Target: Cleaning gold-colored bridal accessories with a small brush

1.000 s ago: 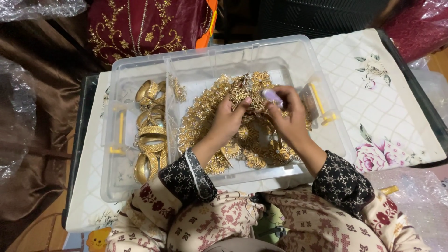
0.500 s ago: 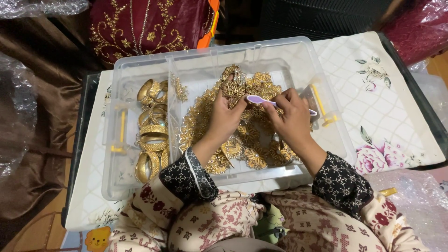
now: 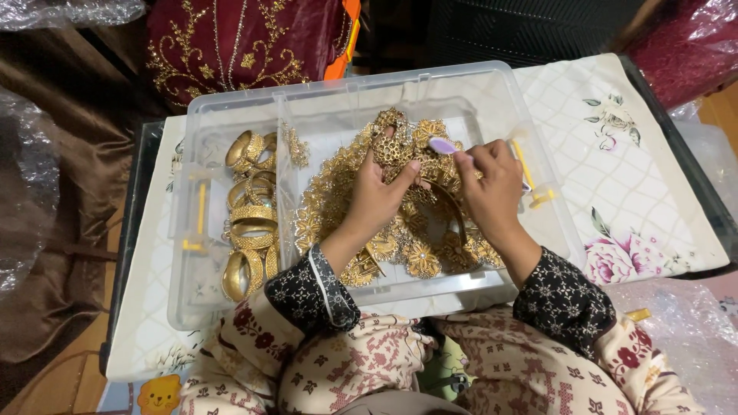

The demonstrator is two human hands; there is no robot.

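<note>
A clear plastic box [image 3: 507, 100] lies in front of me, filled with ornate gold filigree jewellery [image 3: 338, 200]. My left hand [image 3: 380, 196] grips a gold ornament piece [image 3: 392, 142] and lifts it above the pile. My right hand [image 3: 492, 188] holds a small lilac brush [image 3: 443, 145] with its head against that ornament. The handle of the brush is hidden inside my fingers.
A second clear box [image 3: 192, 192] at the left holds several gold bangles [image 3: 250, 223]. Both boxes rest on a cream floral cloth [image 3: 630, 177] over a dark table. Maroon embroidered fabric [image 3: 231, 46] lies behind; plastic wrap [image 3: 23, 177] at the left.
My left hand has raised the gold ornament higher out of the pile. My right hand has brought the lilac brush to the ornament's right side.
</note>
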